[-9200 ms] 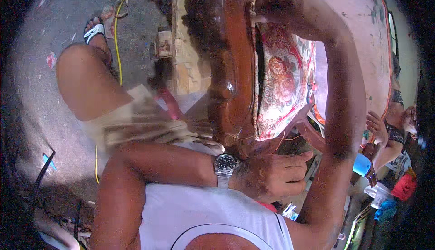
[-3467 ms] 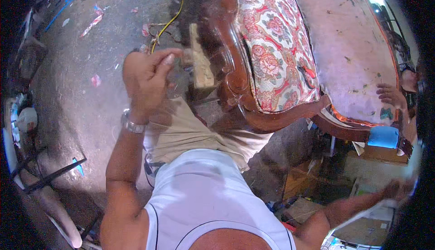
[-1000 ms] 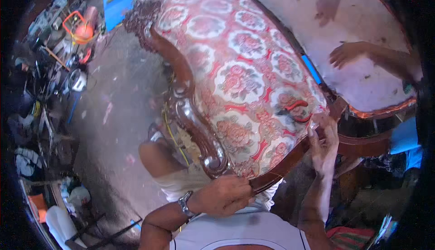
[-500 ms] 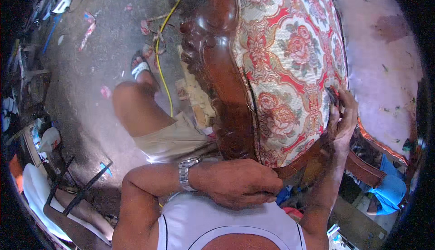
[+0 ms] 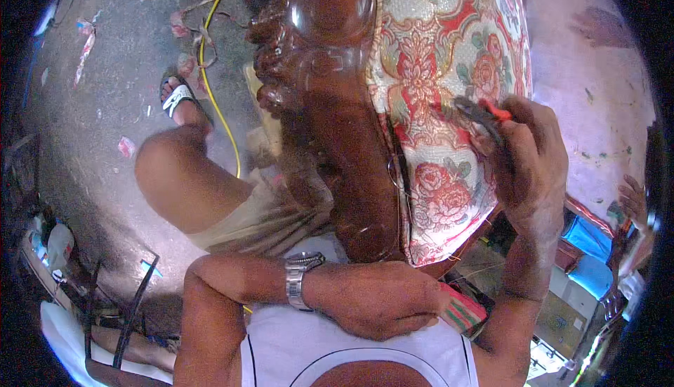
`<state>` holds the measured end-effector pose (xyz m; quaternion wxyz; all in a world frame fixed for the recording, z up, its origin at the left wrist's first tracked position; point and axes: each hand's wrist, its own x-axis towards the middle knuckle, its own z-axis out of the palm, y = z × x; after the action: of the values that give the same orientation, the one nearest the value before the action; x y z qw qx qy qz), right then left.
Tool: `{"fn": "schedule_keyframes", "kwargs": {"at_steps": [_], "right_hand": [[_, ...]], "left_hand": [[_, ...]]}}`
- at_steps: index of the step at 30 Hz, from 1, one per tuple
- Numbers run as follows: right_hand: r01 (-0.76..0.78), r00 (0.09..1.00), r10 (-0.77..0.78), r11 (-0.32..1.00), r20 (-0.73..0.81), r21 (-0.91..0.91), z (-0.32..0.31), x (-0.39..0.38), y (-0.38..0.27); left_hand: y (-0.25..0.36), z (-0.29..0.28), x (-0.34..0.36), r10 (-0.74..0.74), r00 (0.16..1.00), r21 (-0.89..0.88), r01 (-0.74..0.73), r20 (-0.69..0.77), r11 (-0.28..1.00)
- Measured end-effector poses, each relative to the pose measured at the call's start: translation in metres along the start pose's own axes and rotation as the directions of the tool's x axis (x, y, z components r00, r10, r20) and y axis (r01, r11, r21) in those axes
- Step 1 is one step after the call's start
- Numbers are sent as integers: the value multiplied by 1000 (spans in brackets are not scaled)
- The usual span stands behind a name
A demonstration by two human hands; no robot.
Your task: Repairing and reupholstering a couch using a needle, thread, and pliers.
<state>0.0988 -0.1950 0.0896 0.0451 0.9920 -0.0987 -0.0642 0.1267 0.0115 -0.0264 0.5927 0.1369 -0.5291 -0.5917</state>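
Observation:
A carved, glossy brown wooden frame (image 5: pixel 351 141) borders a padded panel in flowered red and cream fabric (image 5: pixel 442 190). My right hand (image 5: pixel 530 152) is closed around pliers (image 5: pixel 481 117) with dark jaws and a red-orange grip, above the fabric; their jaws point left. My left hand (image 5: pixel 379 299), below a metal wristwatch, lies across my chest close to the panel's near end. Its fingers are curled, and whatever they hold is hidden. Thin loose threads show along the fabric's near edge.
A yellow cable (image 5: pixel 221 117) runs along the floor to the left of the wood, near my sandalled foot (image 5: pixel 175 99). Dark metal legs (image 5: pixel 130 303) stand at lower left. Another person's hand (image 5: pixel 632 197) is at the far right, near blue cloth (image 5: pixel 590 275).
My right hand has moved from the panel's right edge leftward over the fabric, bringing the pliers into clearer sight. My left hand stays much the same. Another person's hand now shows at right.

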Motion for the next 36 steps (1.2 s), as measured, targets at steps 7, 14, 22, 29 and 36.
{"fn": "schedule_keyframes", "kwargs": {"at_steps": [7, 14, 22, 29, 36], "right_hand": [[203, 969, -135, 910, 205, -361, -20, 44, -49], [166, 931, 19, 867, 364, -470, -29, 69, -62], [232, 960, -84, 776, 268, -587, -21, 86, -62], [272, 958, -123, 672, 258, -689, -24, 103, -52], [300, 921, -91, 784, 378, -544, -33, 73, -68]], "left_hand": [[-2, -3, 1, 54, 999, 33, -54, 0, 998], [-10, 2, -3, 169, 984, 35, -168, -55, 985], [-12, 1, -5, 79, 997, 10, -79, 20, 997], [-12, 5, -5, 167, 983, 19, -166, -80, 986], [-12, 3, -9, 102, 994, 31, -101, -25, 994]]}}
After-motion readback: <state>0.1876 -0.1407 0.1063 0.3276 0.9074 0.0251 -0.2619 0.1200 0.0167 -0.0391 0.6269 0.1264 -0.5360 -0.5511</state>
